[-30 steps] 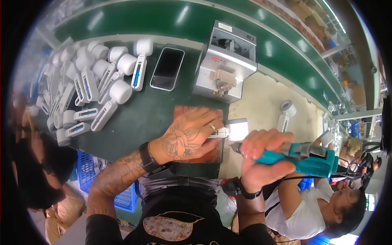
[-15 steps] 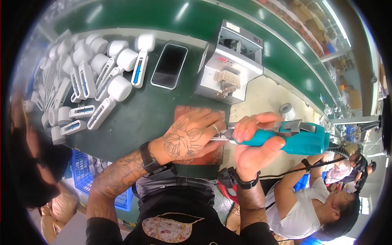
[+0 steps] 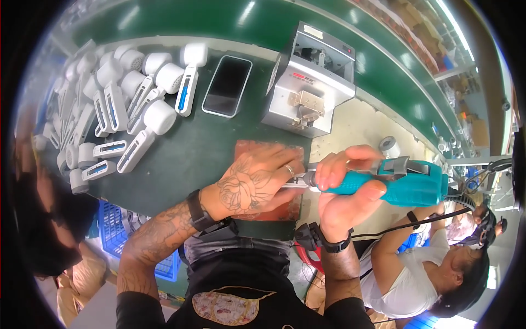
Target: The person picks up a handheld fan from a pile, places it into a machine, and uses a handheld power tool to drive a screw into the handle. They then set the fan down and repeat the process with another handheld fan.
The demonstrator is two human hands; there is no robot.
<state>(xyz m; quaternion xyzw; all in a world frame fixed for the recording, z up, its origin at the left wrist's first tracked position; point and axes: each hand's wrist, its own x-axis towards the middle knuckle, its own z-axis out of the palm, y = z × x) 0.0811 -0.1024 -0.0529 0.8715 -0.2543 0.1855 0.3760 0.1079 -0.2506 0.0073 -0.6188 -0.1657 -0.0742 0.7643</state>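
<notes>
My left hand [image 3: 255, 181] is closed over a white handle-shaped piece [image 3: 296, 185], pressing it against a reddish-brown pad [image 3: 285, 213] on the table. Most of that piece is hidden under the fingers. In my right hand [image 3: 353, 203] lies a teal electric screwdriver [image 3: 416, 183], held level with its tip pointing left. The tip meets the end of the white piece beside my left fingers; the exact contact point is covered.
Many white shower-head-shaped parts [image 3: 159, 118], some with blue strips, heap at the left. A phone [image 3: 227, 85] and a grey metal machine [image 3: 309, 88] stand behind the pad. A blue basket [image 3: 112, 230] sits below the table edge. Another person [image 3: 411, 268] works at right.
Both hands keep nearly the same place and grip. The screwdriver's rear end has shifted slightly to the right; the view itself has moved a little.
</notes>
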